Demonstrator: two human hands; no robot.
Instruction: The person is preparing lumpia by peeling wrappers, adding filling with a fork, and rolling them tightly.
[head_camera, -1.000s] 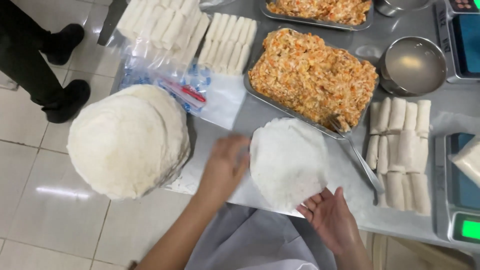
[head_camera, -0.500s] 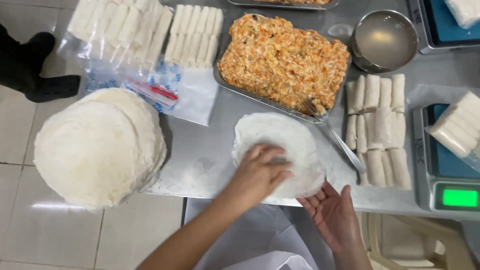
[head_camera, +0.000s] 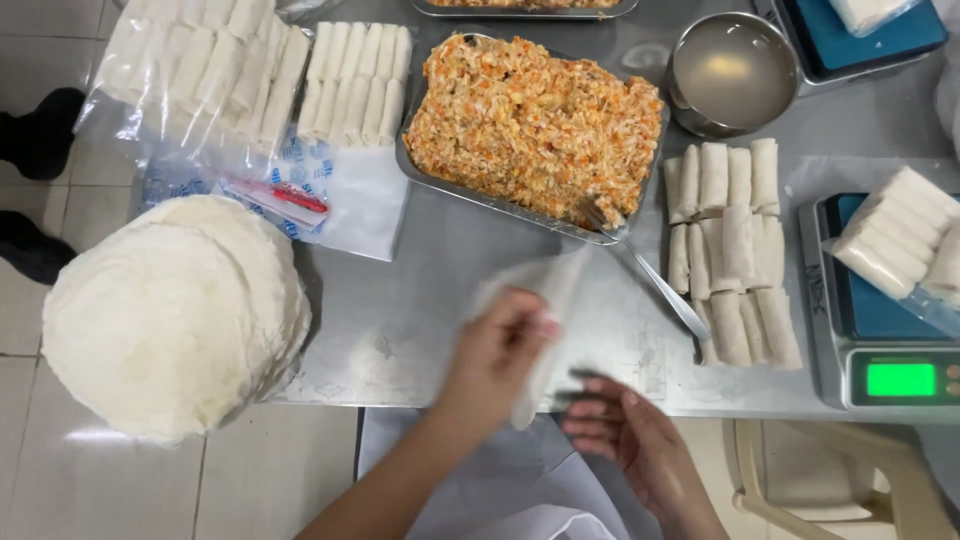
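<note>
My left hand (head_camera: 500, 355) pinches a thin white round wrapper (head_camera: 545, 290) and lifts it off the steel table (head_camera: 440, 280); the sheet hangs folded and blurred. My right hand (head_camera: 625, 425) is open, palm up, just below and right of it at the table's front edge, fingertips near the wrapper's lower edge. A tall stack of the same wrappers (head_camera: 175, 315) sits at the left edge. Behind the hands stands a metal tray of orange and white shredded filling (head_camera: 535, 125) with a fork (head_camera: 650, 275) resting in its front corner.
Finished white rolls (head_camera: 730, 250) lie in rows to the right. More rolls (head_camera: 355, 85) sit on clear plastic bags at the back left. A metal bowl of liquid (head_camera: 730, 75) is at the back. A scale with a green display (head_camera: 895, 375) holds bagged rolls (head_camera: 895, 240). Someone's dark shoes (head_camera: 40, 135) stand at left.
The wrapper lay flat on the table under my left hand; now that hand has lifted it, folded, off the surface. The view has shifted slightly.
</note>
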